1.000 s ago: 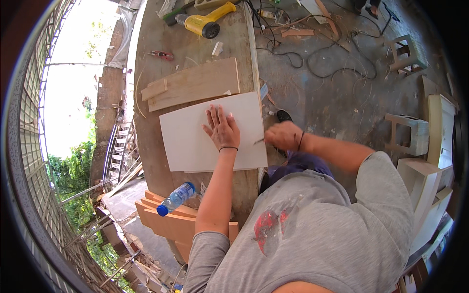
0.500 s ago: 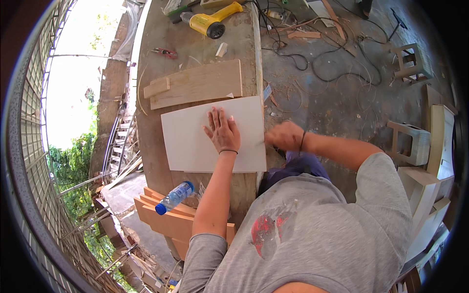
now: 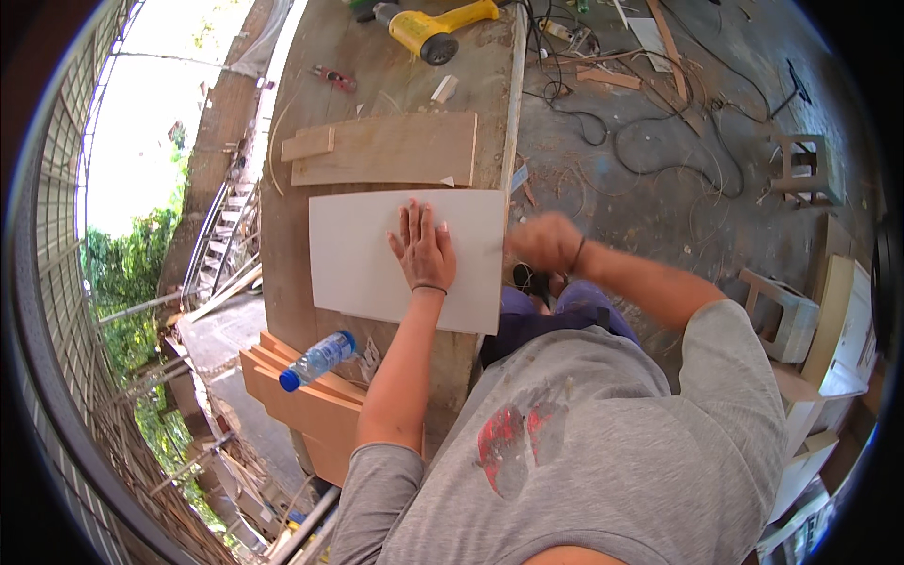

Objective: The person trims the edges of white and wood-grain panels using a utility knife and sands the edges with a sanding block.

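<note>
A white rectangular board [image 3: 358, 254] lies flat on the workbench [image 3: 292, 264]. My left hand [image 3: 424, 250] rests on its middle, palm down, fingers stretched out. Just past the board's right edge is my right hand [image 3: 546, 243], closed and blurred by motion. Its fingers are curled, and whatever they may hold is hidden. Beyond the white board lies a bare wooden board [image 3: 395, 151] with a small wood strip [image 3: 308, 143] on its left end.
A yellow heat gun [image 3: 424, 33], a red hand tool [image 3: 335, 78] and a white offcut [image 3: 444, 89] lie farther back. A water bottle [image 3: 318, 361] sits on stacked wooden panels [image 3: 301, 405] near my left arm. Cables [image 3: 659, 174], scraps and plastic stools [image 3: 808, 169] occupy the floor at right.
My right hand has shifted slightly away from me beside the board's right edge. My left hand stays flat on the board. The whole view has turned and shifted a little.
</note>
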